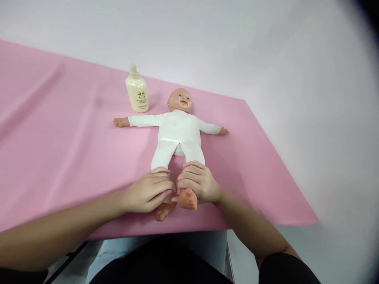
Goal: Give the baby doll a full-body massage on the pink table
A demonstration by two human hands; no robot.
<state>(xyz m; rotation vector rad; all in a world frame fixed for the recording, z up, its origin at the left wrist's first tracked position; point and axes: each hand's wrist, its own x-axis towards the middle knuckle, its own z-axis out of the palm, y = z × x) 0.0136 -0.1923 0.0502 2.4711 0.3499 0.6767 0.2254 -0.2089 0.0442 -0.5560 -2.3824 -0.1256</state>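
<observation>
So I'm leaning over the bench (44, 157), which is covered in a pink sheet, and the baby doll (177, 130) is lying flat on its back in the middle, head pointing to 12 o'clock and feet toward me at 6. Arms are spread out to 9 and 3, so it's sitting stable and not rolling around.

My left hand (149, 191) is resting over the doll's lower leg on that side, fingers curled loosely around it, with the bare foot poking out underneath toward 6. My right hand (198, 183) is wrapping the other ankle, fingers closed around it, and that foot (187, 199) is sticking out below my thumb. Both hands are touching each other in the middle, since the legs are lying close together.

The cream lotion bottle (137, 92) is standing upright at about 11 o'clock from the doll's head, just beside its outstretched arm, well apart from my hands.
</observation>
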